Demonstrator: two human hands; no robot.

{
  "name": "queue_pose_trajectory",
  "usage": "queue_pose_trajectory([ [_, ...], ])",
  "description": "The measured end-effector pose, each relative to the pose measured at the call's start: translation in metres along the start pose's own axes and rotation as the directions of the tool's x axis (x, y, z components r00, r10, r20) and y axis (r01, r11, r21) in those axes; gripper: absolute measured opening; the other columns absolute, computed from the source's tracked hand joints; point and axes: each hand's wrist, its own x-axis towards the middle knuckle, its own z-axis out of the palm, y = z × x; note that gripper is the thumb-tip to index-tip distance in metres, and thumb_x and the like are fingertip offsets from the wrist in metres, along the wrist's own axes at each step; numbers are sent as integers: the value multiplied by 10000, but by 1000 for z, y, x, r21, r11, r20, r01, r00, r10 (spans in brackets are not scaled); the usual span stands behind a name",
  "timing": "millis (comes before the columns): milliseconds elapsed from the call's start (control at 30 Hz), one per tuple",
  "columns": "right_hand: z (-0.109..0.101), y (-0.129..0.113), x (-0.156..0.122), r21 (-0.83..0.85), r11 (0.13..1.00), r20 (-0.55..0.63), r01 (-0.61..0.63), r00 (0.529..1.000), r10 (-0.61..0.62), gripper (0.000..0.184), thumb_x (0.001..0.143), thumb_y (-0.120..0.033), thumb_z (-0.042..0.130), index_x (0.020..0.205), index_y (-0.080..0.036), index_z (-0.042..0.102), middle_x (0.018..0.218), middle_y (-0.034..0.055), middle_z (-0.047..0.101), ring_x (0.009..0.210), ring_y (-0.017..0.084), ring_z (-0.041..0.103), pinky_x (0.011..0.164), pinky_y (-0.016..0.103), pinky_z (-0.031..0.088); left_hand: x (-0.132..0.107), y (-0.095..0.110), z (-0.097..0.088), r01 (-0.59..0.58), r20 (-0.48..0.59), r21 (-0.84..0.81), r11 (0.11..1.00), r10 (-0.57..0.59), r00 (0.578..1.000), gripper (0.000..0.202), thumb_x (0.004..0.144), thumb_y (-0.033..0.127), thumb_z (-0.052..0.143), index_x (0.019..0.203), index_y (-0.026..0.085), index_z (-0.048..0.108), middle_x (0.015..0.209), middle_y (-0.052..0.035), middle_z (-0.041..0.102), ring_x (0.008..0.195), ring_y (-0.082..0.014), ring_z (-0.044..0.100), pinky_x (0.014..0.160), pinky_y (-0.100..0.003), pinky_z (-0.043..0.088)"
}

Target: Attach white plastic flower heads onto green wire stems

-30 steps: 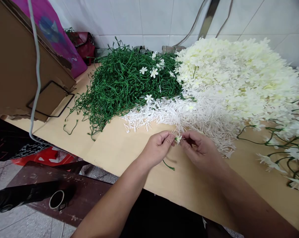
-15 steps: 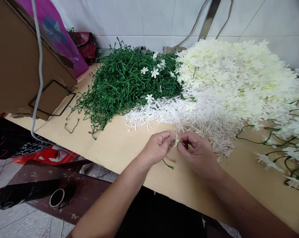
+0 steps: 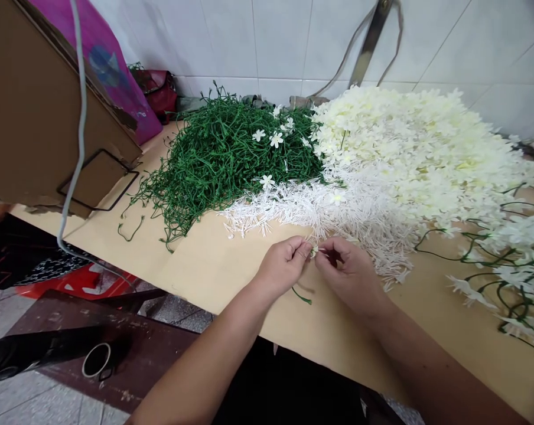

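Observation:
Above the table, my left hand (image 3: 283,264) is closed in a pinch on a small artificial flower (image 3: 313,252) with pale petals. Below that hand a green plastic stem (image 3: 302,297) sticks out; its upper part is hidden by the fingers. My right hand (image 3: 351,271) is closed too, thumb and forefinger at the flower's right side on thin white stamen threads (image 3: 322,249). Just behind both hands spreads a heap of white stamens (image 3: 360,206). Green stems (image 3: 235,147) are piled behind to the left, and cream-white petals (image 3: 426,147) behind to the right.
Flowers on green stems (image 3: 521,265) lie at the right of the table (image 3: 214,265). A cardboard box (image 3: 32,118) and a hanging grey cable (image 3: 81,106) stand at the left. Below, a dark bench (image 3: 160,348) carries a cup (image 3: 96,360). A tiled wall (image 3: 276,41) closes the back.
The camera view has tilted slightly, so the background sits a little lower. My right fingers have drawn slightly closer to the flower; my left hand keeps its pinch.

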Motion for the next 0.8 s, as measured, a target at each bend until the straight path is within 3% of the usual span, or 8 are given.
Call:
queue_pose_trajectory([
  [200, -9, -1, 2, 39, 999, 38, -32, 999, 30, 61, 721, -167, 491, 683, -177, 539, 559, -22, 509, 507, 93, 460, 481, 211, 378, -1, 1, 0, -21, -30, 55, 998, 23, 999, 276, 831, 354, 366, 635, 173, 436, 595, 36, 403, 605, -101, 393, 600, -223, 325],
  [533, -3, -4, 0, 19, 999, 71, -35, 997, 33, 68, 699, -151, 482, 648, -172, 522, 554, -24, 498, 504, 94, 453, 481, 210, 369, -3, -2, -2, -5, 47, 13, 1000, 4, 999, 271, 828, 320, 357, 596, 181, 362, 557, 52, 322, 550, -89, 319, 552, -229, 283],
  [700, -3, -6, 2, 56, 997, 73, -60, 996, 56, 74, 704, -175, 471, 640, -171, 508, 537, -31, 459, 493, 95, 425, 468, 214, 350, -1, 1, 1, 0, -5, -20, 1000, 0, 1000, 273, 826, 321, 368, 593, 178, 373, 561, 47, 345, 552, -91, 348, 556, -230, 318],
  [800, -7, -4, 4, 83, 994, 88, -73, 994, 66, 67, 708, -183, 475, 651, -170, 508, 547, -33, 456, 508, 94, 423, 477, 212, 345, -7, 5, 0, -70, -86, 82, 994, 77, 993, 232, 839, 318, 370, 698, 170, 480, 648, 12, 461, 645, -118, 447, 633, -259, 382],
])
